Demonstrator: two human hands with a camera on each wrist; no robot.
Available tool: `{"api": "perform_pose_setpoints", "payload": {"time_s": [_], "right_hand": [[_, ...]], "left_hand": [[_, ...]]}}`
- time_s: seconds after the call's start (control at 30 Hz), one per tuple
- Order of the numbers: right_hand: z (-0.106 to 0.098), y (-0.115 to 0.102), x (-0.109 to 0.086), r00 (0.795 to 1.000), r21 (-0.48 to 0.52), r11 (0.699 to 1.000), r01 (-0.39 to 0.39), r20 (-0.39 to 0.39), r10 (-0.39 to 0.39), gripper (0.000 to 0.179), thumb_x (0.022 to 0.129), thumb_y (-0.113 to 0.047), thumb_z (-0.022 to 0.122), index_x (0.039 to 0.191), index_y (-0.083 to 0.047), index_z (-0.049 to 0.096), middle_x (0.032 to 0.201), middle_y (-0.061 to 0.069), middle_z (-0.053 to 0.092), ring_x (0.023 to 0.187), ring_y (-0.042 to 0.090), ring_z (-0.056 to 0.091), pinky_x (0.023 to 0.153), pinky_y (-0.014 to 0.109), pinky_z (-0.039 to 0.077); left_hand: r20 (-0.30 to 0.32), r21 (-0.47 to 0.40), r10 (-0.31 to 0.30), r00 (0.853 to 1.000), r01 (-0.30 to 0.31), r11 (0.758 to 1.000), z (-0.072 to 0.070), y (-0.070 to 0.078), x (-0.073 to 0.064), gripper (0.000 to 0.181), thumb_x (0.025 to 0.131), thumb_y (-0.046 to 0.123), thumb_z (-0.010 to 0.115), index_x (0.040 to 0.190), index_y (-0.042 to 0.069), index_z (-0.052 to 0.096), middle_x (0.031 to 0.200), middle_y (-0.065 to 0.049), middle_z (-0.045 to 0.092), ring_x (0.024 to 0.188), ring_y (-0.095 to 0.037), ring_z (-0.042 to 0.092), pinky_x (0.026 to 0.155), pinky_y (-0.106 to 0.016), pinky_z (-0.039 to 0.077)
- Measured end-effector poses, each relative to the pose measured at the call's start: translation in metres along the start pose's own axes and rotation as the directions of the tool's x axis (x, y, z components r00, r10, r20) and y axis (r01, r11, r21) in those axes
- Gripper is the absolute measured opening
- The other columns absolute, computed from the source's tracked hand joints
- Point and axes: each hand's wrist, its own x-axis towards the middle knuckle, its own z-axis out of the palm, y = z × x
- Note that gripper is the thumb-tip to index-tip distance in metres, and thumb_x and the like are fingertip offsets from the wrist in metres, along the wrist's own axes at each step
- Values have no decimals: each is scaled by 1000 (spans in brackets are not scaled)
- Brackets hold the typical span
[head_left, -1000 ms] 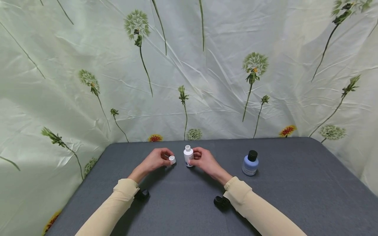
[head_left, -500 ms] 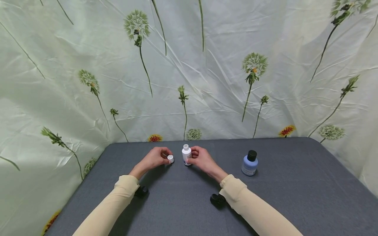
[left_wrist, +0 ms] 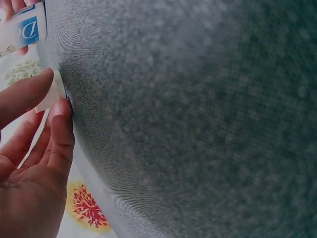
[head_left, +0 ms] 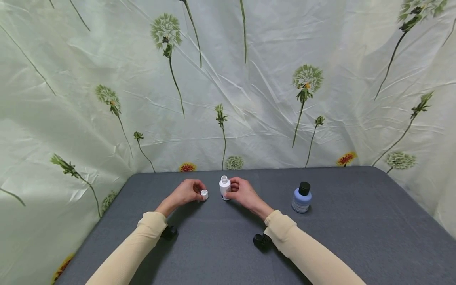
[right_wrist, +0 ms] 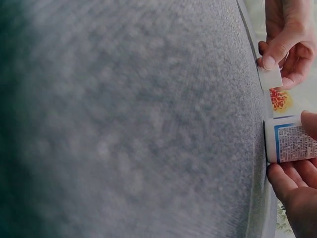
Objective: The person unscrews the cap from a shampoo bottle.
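Observation:
My left hand (head_left: pixel 187 191) pinches a small white screw cap (head_left: pixel 204 194) between thumb and fingers, its hollow side facing up. In the left wrist view the cap (left_wrist: pixel 59 85) sits right at the tabletop. To its right, my right hand (head_left: pixel 245 194) grips a white plastic bottle (head_left: pixel 224 186) round its side. The bottle stands upright with its threaded neck bare. Its label (right_wrist: pixel 297 141) shows small print and a blue border in the right wrist view. A short gap separates the cap from the bottle.
A blue bottle with a black cap (head_left: pixel 301 198) stands on the dark grey table (head_left: pixel 213 245), right of my right hand. Behind the table hangs a pale curtain (head_left: pixel 263 99) printed with flowers. A black wrist device (head_left: pixel 261 241) sits under each sleeve.
My left hand has shifted slightly left with the cap, widening the gap to the bottle. The right hand and bottle moved a little left at first, then stayed put.

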Motion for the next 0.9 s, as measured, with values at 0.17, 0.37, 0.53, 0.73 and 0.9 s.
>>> {"api": "perform_pose_setpoints", "payload": {"time_s": [0.17,0.37,0.53,0.73,0.9], "right_hand": [[-1,-1,1,1000,10,1000,-8,19,8,42,82,9,71,121,10,55,114,22,66,108,33,63,88,38,52],[-2,-10,-5,999,25,1000,-3,41,2,42,83,10,70,122,13,53,117,26,64,111,38,61,89,39,52],[0,-2,0,999,11,1000,-26,20,25,42,83,8,71,121,9,55,116,20,66,109,32,62,88,39,52],[0,-5,0,999,-12,999,-44,12,44,42,83,7,71,122,7,55,115,19,66,109,31,63,89,40,51],[1,-4,0,999,-27,999,-44,10,44,42,83,7,71,122,7,55,115,19,66,109,31,63,90,40,51]], "left_hand": [[3,-1,-8,1000,8,1000,2,0,0,20,75,0,81,91,3,68,78,-1,62,69,-14,56,59,-29,46],[5,23,-8,1000,8,1000,4,0,0,20,76,-1,80,91,2,68,78,-2,62,70,-14,55,60,-29,46],[4,25,-9,1000,9,1000,5,-1,0,19,76,0,80,91,2,68,78,-1,62,70,-14,55,61,-29,46],[5,16,-13,1000,13,1000,5,-1,0,19,77,0,79,91,3,68,78,-1,62,70,-14,55,61,-29,46],[7,21,-8,1000,8,1000,6,-1,0,20,76,-1,79,93,2,68,79,-2,63,70,-14,56,62,-29,47]]}}
